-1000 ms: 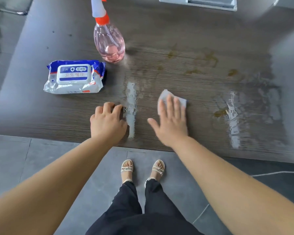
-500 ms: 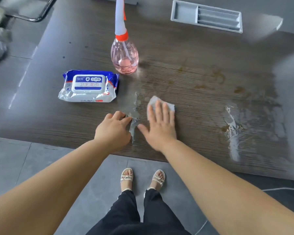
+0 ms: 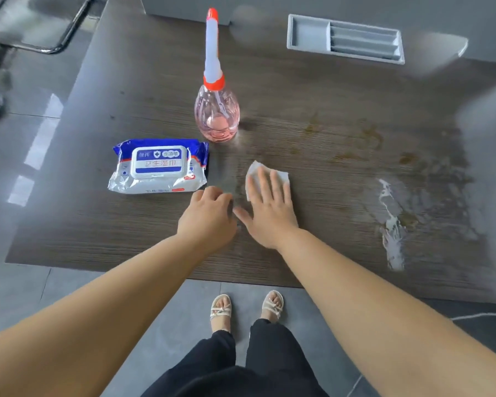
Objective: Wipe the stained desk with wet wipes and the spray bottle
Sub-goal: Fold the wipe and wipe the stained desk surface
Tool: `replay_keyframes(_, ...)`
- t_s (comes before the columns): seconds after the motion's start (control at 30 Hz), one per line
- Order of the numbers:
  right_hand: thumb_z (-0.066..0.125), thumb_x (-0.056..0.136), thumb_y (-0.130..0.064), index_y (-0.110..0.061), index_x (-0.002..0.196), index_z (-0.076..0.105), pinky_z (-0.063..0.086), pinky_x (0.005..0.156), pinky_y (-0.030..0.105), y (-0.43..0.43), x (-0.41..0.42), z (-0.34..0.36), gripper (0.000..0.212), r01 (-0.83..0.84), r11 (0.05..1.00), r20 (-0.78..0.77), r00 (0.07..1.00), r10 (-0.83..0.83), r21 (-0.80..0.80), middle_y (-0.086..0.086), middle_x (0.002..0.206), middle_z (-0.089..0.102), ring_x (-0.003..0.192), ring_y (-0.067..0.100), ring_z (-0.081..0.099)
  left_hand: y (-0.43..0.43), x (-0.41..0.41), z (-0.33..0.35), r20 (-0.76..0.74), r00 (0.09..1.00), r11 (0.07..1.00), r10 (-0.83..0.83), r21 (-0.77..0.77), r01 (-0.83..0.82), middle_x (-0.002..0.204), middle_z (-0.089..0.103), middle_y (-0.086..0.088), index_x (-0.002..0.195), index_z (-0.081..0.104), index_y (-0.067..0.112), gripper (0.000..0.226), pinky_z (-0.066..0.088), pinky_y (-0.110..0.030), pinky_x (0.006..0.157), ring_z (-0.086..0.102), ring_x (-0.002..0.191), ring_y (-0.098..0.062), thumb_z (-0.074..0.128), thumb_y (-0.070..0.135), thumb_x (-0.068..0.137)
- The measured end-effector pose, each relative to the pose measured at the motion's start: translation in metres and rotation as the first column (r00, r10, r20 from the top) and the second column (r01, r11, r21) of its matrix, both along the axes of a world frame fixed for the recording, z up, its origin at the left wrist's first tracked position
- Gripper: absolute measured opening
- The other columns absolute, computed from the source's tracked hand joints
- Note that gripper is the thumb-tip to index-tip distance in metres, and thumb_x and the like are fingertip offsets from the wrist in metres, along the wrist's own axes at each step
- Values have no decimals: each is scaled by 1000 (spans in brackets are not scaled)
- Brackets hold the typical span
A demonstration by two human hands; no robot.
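Since half a second ago the right hand [image 3: 269, 213] has slid its wet wipe [image 3: 259, 173] leftward over the bench [image 3: 98, 224], and the wet streak that lay between the two hands is gone; the left hand [image 3: 206, 217] has stayed where it was.

Farthest left, beyond and left of the left hand's fingers [image 3: 212, 193], lies the pack of wet wipes [image 3: 158, 166], flat, lid up and closed, its near edge just beside those fingertips but not touching them. The left hand rests knuckles-up on the bench with its fingers curled loosely under, holding nothing. Its thumb side is just beside the thumb of the right hand.

Straight beyond the gap between the hands stands the spray bottle [image 3: 216, 116], upright, pink liquid in its clear belly, orange collar and white neck above. It stands apart from both hands and near the far right corner of the pack.

The right hand lies flat, palm down, its fingers [image 3: 265, 184] spread a little and stretched out over the white wet wipe, pressing it to the bench; the wipe's far edge and corners show past the fingertips.

Right of those fingers, brown stains [image 3: 371, 133] spot the wood, and further right, well apart from the hand, a white wet smear [image 3: 393, 224] runs toward the near edge. Far beyond the fingers to the right, a grey tray [image 3: 307, 32] is set into the bench.
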State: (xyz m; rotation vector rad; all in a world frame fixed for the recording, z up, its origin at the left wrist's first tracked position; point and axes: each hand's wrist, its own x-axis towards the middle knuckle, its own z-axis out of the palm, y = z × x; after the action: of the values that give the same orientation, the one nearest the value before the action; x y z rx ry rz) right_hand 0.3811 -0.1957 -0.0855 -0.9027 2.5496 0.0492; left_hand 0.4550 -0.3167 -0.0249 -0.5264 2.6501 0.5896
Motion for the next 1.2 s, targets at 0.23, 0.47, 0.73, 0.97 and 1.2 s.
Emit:
replay_keyframes(0.23, 7, 94, -60, -27, 145, -17, -14, 116, 38, 73, -28, 2, 66, -133, 991, -26, 991, 133, 18, -2, 153, -27, 143, 19, -21, 6, -18, -6, 180, 980, 993, -85, -71, 99, 149, 15, -5, 148, 15, 16, 64, 31, -39, 105, 17, 133, -30, 42, 34, 93)
replay_keyframes(0.47, 14, 97, -56, -21, 149, -14, -15, 115, 45, -29, -64, 3, 69, -13, 1000, 49, 999, 14, -14, 7, 155, -25, 142, 26, -25, 1, -31, 0, 292, 948, 987, -126, -57, 149, 146, 17, -8, 145, 18, 15, 64, 30, -39, 107, 18, 131, -33, 42, 40, 91)
replay_keyframes(0.73, -2, 90, -63, -28, 143, -24, -18, 114, 36, 51, -83, 7, 67, -205, 977, 11, 979, 205, 52, -2, 152, -31, 142, 18, -26, 2, -27, 2, 282, 948, 981, -148, -77, 176, 148, 15, -10, 147, 14, 13, 67, 24, -35, 108, 17, 132, -34, 39, 41, 91)
replay_keyframes(0.97, 7, 96, -51, -21, 150, -7, -16, 114, 43, -11, -52, -1, 64, -206, 977, 5, 978, 206, -64, 9, 157, -16, 144, 27, -19, -2, -24, 1, 160, 984, 995, -75, -56, 85, 148, 21, -7, 145, 20, 13, 63, 23, -34, 108, 22, 132, -30, 43, 35, 91)
replay_keyframes(1.2, 12, 96, -53, -25, 149, 1, -9, 116, 36, 51, -51, -1, 61, -285, 953, -108, 956, 275, -98, 3, 158, -1, 146, 25, 2, -17, 21, -7, -60, 993, 978, 97, 188, -84, 142, 37, -5, 136, 42, 9, 49, 29, -27, 105, 35, 131, -22, 49, 6, 87)
